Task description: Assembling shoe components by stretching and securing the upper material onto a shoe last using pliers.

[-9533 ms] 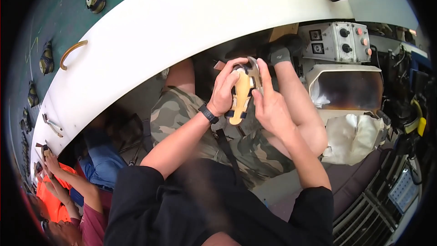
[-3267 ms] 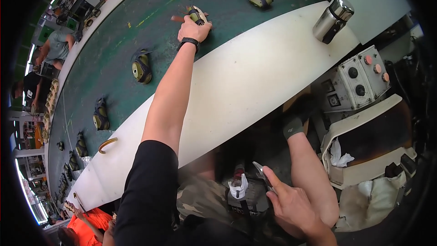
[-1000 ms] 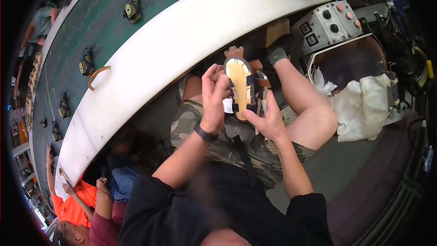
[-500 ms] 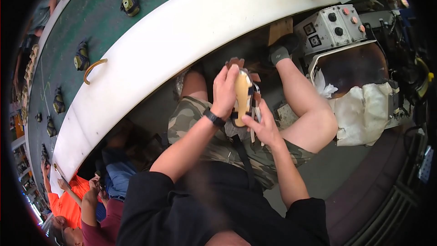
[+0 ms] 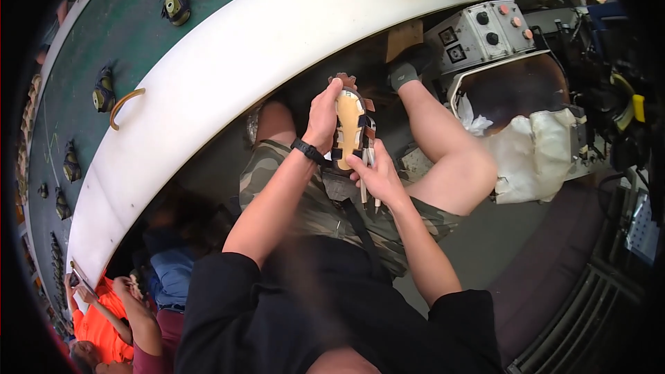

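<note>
Over my lap I hold an unfinished sandal point(image 5: 350, 125), its tan sole side facing up. Brown, dark and pale strap ends are folded around its edge, and some pale straps hang loose near its lower end. My left hand point(image 5: 321, 122) grips the upper left side, thumb near the brown-strapped end. At the lower end, my right hand point(image 5: 378, 177) closes on it, the thumb pressing on the tan surface. The fingers beneath are partly hidden.
A white curved table edge point(image 5: 208, 48) runs along a green conveyor belt point(image 5: 76, 107) carrying several strapped shoes point(image 5: 176, 5). A control box point(image 5: 478, 31) and a machine with white cloth point(image 5: 533, 156) stand at right. Co-workers, one in an orange shirt point(image 5: 100, 329), sit lower left.
My view has shifted, so the surroundings sit farther left. The sandal is turned a little, showing more of its tan underside. Both hands keep their hold on it.
</note>
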Action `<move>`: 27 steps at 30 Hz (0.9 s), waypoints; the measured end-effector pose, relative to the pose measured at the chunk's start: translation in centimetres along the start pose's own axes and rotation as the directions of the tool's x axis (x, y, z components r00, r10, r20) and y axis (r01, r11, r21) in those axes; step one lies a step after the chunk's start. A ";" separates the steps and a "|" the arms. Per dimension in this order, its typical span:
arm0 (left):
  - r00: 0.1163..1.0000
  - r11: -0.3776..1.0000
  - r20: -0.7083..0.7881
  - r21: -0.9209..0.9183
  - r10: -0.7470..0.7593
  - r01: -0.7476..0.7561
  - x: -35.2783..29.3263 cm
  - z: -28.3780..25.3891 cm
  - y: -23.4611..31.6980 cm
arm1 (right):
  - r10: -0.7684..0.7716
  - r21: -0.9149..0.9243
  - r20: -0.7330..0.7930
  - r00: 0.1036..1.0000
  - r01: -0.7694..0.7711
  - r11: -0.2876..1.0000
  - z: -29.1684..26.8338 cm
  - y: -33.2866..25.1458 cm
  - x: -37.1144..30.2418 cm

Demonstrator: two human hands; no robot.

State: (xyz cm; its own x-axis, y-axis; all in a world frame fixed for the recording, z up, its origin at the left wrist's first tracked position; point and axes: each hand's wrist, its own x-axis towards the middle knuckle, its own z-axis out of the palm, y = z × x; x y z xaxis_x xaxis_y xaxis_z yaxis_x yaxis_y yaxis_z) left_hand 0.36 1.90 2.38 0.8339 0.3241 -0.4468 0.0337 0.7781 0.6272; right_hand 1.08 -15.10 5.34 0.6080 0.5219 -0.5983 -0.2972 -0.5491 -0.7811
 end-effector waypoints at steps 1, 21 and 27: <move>1.000 1.000 -0.028 0.007 0.010 -0.010 0.5 -0.3 -0.4 | -0.011 -0.011 -0.012 1.000 0.011 1.000 0.2 0.0 0.1; 0.933 0.927 -0.052 0.144 0.357 -0.347 0.8 -0.3 -2.2 | -0.010 0.022 -0.126 0.992 0.013 1.000 1.4 0.3 -0.8; 0.913 0.894 -0.082 0.256 0.399 -0.368 0.3 -0.4 -2.3 | 0.077 0.085 -0.016 0.997 -0.075 0.994 -0.5 0.0 0.0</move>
State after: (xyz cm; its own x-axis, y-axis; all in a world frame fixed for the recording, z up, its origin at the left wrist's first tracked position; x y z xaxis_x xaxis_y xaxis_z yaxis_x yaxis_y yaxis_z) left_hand 0.27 0.42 0.55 0.7296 0.6507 -0.2101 -0.1354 0.4387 0.8884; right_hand 1.42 -15.45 5.42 0.5949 0.4680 -0.6535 -0.4038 -0.5290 -0.7464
